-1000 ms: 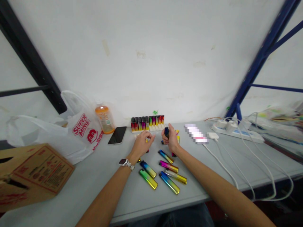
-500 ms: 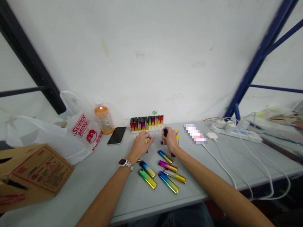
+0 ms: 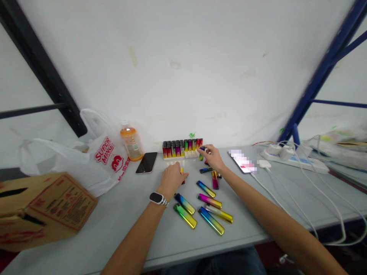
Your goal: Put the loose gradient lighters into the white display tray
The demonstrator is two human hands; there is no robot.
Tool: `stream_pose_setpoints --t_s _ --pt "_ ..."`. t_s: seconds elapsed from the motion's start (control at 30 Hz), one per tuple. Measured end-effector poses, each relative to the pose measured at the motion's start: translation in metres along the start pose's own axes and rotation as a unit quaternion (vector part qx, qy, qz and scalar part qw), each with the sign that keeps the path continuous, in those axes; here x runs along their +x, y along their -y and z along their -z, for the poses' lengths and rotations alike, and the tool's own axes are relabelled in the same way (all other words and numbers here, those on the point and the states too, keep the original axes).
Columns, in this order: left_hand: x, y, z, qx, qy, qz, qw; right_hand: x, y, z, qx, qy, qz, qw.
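Note:
Upright lighters (image 3: 173, 149) fill the left part of a white holder (image 3: 195, 154) by the wall, with another row at the back of its right part. My right hand (image 3: 212, 157) pinches a blue and yellow lighter (image 3: 201, 154) upright at the holder's right end. My left hand (image 3: 172, 178) is low over the table, fingers curled beside a yellow and red lighter partly hidden by them; its grip is unclear. Nearer me lie several loose lighters, among them a green and yellow one (image 3: 185, 216), a blue one (image 3: 211, 220) and a pink one (image 3: 210, 200).
On the left are a dark phone (image 3: 146, 163), an orange bottle (image 3: 132, 143), a white plastic bag (image 3: 94, 156) and a cardboard box (image 3: 57, 206). A lit phone (image 3: 243, 162), a power strip (image 3: 298, 162) and white cables lie on the right.
My right hand has moved toward the holder and tipped its lighter upright, uncovering lighters on the table. My left hand has turned palm down and lower. The whole view has shifted slightly.

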State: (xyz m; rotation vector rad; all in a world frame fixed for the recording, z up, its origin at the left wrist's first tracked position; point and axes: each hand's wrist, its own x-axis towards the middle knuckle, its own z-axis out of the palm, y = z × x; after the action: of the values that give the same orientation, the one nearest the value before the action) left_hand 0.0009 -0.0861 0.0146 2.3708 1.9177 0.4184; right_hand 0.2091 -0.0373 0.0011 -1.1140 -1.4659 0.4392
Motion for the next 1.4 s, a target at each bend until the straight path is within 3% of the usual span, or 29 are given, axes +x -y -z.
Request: stream_pose_setpoints --t_s 0.17,0.43,0.83,0.9,1.1,1.2,1.4 --pt "0.004 -0.004 -0.008 -0.022 0.001 -0.027 0.999 0.022 -0.018 -0.001 -0.05 0.042 -0.002 0.998" --pt "0.004 -0.01 -0.019 -0.025 0.008 -0.062 0.998 0.055 -0.039 -0.008 -0.161 0.027 0.067 0.984" --pt "0.007 -0.008 -0.022 -0.018 0.021 -0.091 0.995 0.081 -0.039 -0.008 -0.294 0.161 0.104 0.937" --pt "0.008 -0.007 -0.023 -0.028 0.012 -0.09 0.995 0.077 -0.041 -0.01 -0.321 0.15 0.125 0.927" --pt "0.011 -0.006 -0.027 -0.07 -0.032 -0.084 0.993 0.05 -0.047 -0.023 -0.432 0.018 0.155 0.888" --pt "0.011 -0.005 -0.028 -0.094 -0.044 -0.085 0.991 0.047 -0.047 -0.027 -0.452 0.026 0.15 0.879" --pt "0.011 -0.005 -0.026 -0.13 -0.046 -0.078 0.987 0.048 -0.043 -0.028 -0.437 0.019 0.142 0.888"
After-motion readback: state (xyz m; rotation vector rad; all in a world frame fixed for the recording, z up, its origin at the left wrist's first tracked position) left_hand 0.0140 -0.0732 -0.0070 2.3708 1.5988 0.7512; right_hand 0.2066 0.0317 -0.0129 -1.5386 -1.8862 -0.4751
